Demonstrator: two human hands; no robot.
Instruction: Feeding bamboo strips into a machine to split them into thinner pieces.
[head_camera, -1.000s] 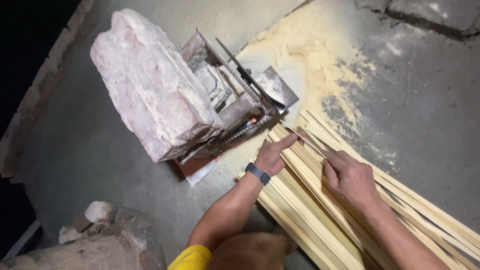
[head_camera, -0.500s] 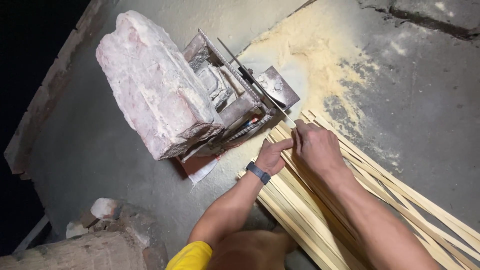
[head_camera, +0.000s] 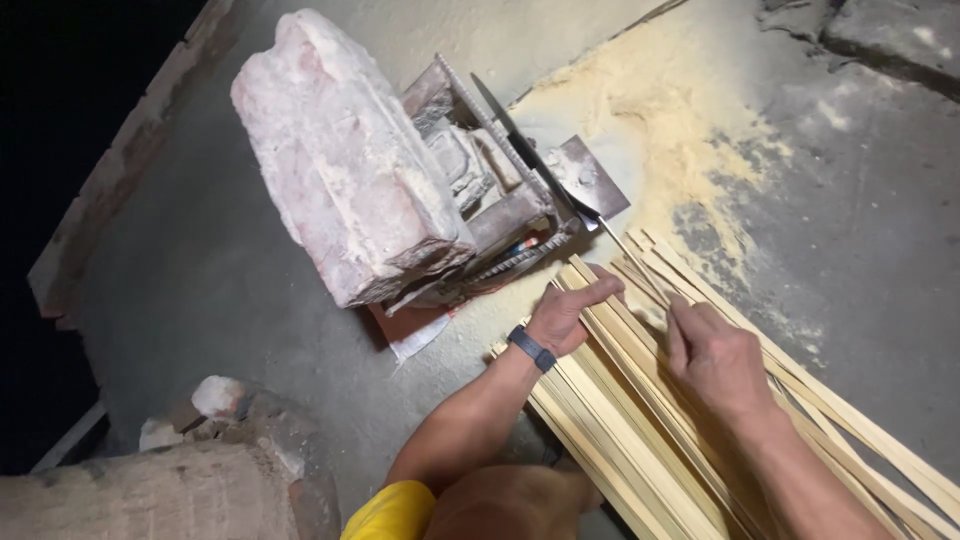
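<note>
Right hand has slid back along strips; left hand stays.

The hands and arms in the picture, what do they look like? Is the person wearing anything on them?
Both forearms are bare, with no gloves on the left hand or the right hand. A dark band, like a watch or bracelet, sits on the left wrist. A bit of yellow sleeve shows at the bottom, by the left upper arm. No rings can be made out.

I see bare forearms, a dark band with a small square face on my left wrist, and a yellow sleeve above
</note>
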